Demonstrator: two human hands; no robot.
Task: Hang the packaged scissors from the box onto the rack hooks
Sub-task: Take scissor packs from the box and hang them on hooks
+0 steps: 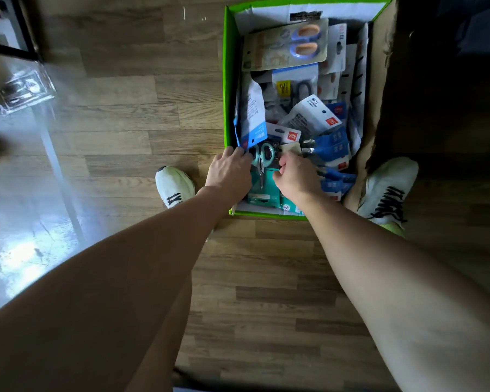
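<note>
A green-edged cardboard box (227, 80) stands on the floor, filled with several packaged scissors. A teal pack with teal-handled scissors (263, 162) lies at its near end. My left hand (228, 172) curls its fingers over that pack's left edge. My right hand (296, 174) pinches a packet at the pack's right side; which packet it grips is hidden by the fingers. A pack with blue and orange scissors (287, 46) lies at the far end. Blue and white packs (333, 148) fill the right side. No rack hooks are in view.
My two white shoes (174, 186) (388, 185) stand either side of the box on the wood floor. A glossy pale surface (26, 193) and a clear plastic item (23, 89) lie at the left. Dark furniture (447, 80) borders the right.
</note>
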